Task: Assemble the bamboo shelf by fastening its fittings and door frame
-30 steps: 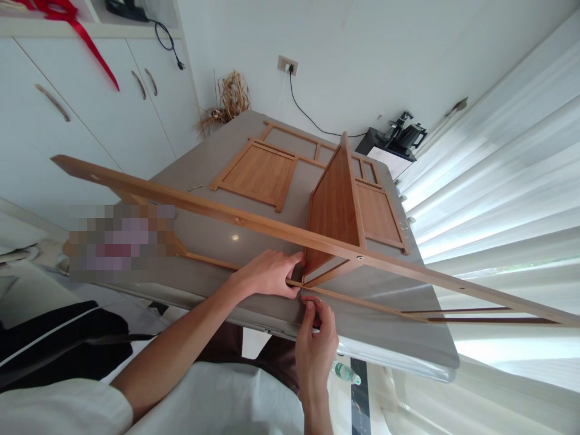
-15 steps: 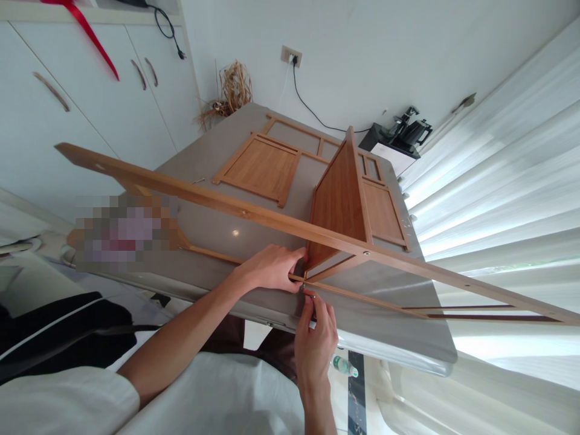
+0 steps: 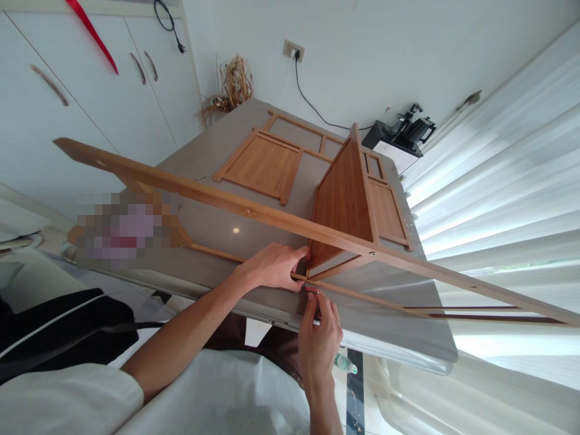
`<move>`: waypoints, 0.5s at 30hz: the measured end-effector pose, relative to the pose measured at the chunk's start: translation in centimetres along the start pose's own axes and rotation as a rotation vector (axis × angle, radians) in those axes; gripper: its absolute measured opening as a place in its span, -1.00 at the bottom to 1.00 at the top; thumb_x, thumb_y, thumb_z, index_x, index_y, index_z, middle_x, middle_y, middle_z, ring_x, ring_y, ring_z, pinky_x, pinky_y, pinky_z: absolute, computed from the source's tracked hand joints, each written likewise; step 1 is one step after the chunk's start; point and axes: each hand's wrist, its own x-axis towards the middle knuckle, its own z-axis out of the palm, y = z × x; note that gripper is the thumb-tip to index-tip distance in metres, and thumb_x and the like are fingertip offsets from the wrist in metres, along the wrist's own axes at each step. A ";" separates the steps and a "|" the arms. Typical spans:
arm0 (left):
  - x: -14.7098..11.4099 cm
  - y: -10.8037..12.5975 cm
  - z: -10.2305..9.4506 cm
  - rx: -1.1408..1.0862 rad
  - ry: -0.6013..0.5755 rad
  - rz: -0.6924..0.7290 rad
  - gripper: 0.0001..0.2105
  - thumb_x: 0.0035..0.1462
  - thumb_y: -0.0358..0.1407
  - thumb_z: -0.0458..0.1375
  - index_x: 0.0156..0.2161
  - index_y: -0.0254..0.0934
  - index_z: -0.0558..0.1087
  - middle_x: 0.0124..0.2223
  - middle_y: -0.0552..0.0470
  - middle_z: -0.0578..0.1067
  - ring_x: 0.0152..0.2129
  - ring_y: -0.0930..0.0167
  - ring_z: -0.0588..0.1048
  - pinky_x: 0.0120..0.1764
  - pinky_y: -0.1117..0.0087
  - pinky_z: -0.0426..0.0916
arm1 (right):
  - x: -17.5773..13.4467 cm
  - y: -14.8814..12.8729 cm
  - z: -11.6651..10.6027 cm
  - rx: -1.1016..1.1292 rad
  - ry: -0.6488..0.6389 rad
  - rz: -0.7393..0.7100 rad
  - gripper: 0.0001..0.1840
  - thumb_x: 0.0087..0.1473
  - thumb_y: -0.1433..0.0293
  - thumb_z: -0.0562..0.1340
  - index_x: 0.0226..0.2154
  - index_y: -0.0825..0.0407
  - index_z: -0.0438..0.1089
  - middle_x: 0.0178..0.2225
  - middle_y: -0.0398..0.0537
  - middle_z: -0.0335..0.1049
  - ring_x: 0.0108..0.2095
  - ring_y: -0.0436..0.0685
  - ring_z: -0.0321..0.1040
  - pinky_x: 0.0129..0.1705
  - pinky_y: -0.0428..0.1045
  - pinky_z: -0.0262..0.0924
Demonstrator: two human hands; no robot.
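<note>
My left hand (image 3: 276, 266) is wrapped round the near rail (image 3: 353, 291) of a wooden furniture frame, at the corner where an upright wooden panel (image 3: 347, 196) meets it. Just in front of that joint, my right hand (image 3: 321, 338) pinches a small thin metal tool, which looks like a hex key (image 3: 312, 292). Its tip is at the outer face of the rail; the fingers cover most of it. A long upper rail (image 3: 272, 217) of the same frame crosses above both hands, with a bolt hole near the panel's top corner.
The grey table (image 3: 203, 272) bears another flat panelled frame (image 3: 260, 163) behind the rail. A blurred patch (image 3: 131, 232) covers something at left. Black kettle (image 3: 419, 130) on a small cabinet, white curtains (image 3: 507, 199) at right, and a plastic bottle (image 3: 345, 363) below the table edge.
The view has shifted slightly. My right hand has moved a little right and down with its fingers turned slightly at the joint; my left hand keeps its grip on the rail.
</note>
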 end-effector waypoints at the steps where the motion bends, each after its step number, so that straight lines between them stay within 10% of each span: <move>1: 0.0 0.0 0.1 0.002 0.004 0.004 -0.62 0.01 -0.07 0.27 -0.11 -0.15 0.32 -0.37 0.15 0.61 -0.43 0.28 0.59 -0.44 0.35 0.23 | 0.0 0.0 0.0 0.017 0.002 0.034 -0.69 0.37 0.25 0.08 -0.13 0.00 0.50 -0.22 -0.02 0.54 -0.18 0.12 0.43 -0.11 -0.01 0.25; 15: 0.0 -0.1 0.3 0.015 0.020 -0.011 -0.58 0.00 -0.08 0.28 -0.06 -0.14 0.32 -0.39 0.17 0.58 -0.46 0.31 0.56 -0.44 0.35 0.20 | -0.3 -0.1 -0.1 0.180 0.004 0.272 -0.64 0.32 0.12 0.11 -0.18 -0.03 0.51 -0.23 -0.05 0.56 -0.26 0.10 0.43 -0.21 -0.04 0.22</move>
